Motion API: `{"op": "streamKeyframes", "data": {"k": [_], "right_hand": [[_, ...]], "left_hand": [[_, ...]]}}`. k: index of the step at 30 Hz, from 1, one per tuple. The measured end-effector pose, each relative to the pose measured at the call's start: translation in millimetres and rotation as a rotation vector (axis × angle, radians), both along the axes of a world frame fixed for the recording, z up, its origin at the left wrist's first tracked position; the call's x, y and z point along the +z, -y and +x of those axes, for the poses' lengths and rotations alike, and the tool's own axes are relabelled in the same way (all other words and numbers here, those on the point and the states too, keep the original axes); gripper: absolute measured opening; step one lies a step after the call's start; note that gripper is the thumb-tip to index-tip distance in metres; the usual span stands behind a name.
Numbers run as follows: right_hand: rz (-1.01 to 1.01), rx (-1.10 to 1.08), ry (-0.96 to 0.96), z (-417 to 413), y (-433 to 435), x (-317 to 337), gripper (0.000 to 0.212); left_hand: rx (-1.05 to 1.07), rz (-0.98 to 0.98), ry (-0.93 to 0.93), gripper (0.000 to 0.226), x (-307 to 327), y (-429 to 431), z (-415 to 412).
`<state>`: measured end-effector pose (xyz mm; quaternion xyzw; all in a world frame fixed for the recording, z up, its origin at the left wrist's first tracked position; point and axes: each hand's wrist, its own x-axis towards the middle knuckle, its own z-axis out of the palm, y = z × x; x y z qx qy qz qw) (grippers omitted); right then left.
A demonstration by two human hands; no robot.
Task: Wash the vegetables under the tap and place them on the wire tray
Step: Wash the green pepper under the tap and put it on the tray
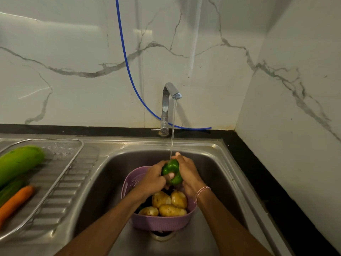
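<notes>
— From the head camera, where is the pepper?
— The green pepper (172, 170) is held between both hands above the sink (212, 163). It sits right under the thin stream of water (173, 130) running from the steel tap (168, 108), and the stream lands on its top.
— How do the hands hold it?
— The left hand (154, 179) wraps it from the left with its fingers curled round it, and a thumb lies across the front of the pepper. The right hand (188, 174) grips it from the right, fingers curled over the far side. A pink-and-white thread band (202, 191) sits on the right wrist.
— What is below them?
— A purple plastic basket (162, 222) stands in the sink over the drain, directly under the hands. Four wet potatoes (170, 203) lie in it, with something dark beside them that I cannot make out.
— And the wire tray?
— The wire tray (62, 150) rests on the ribbed draining board left of the sink. On it lie a big pale-green gourd (18, 161), a carrot (15, 202) nearer the camera, and a darker green vegetable (10, 190) between the two, cut off by the frame edge.
— Anything else?
— A blue hose (127, 61) hangs down the marble wall and passes behind the tap along the black desk (258, 172).
</notes>
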<state>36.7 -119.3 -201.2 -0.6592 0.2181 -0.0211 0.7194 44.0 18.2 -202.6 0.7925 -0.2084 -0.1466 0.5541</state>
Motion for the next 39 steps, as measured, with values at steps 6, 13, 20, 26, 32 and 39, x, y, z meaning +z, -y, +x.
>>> {"op": "streamKeyframes", "data": {"k": [6,13,20,26,32,39], "right_hand": [[-0.420,0.274,0.207,-10,-13,3,0.040],[-0.708,0.152,0.375,-13,-10,4,0.033],[-0.671,-0.004,0.351,-11,-17,6,0.007],[-0.525,-0.046,0.375,-14,-12,11,0.012],[-0.714,0.038,0.322,-13,-15,10,0.014],[-0.254,0.108,0.298,-10,-19,10,0.008]], "left_hand": [[0.215,-0.304,-0.399,0.027,5,-4,5],[0.181,-0.331,-0.438,0.033,7,0,4],[0.100,-0.369,-0.366,0.031,11,1,2],[0.133,-0.246,-0.236,0.037,4,4,2],[0.126,-0.143,-0.060,0.044,7,0,0],[0.122,-0.238,-0.039,0.039,6,-3,1]]}}
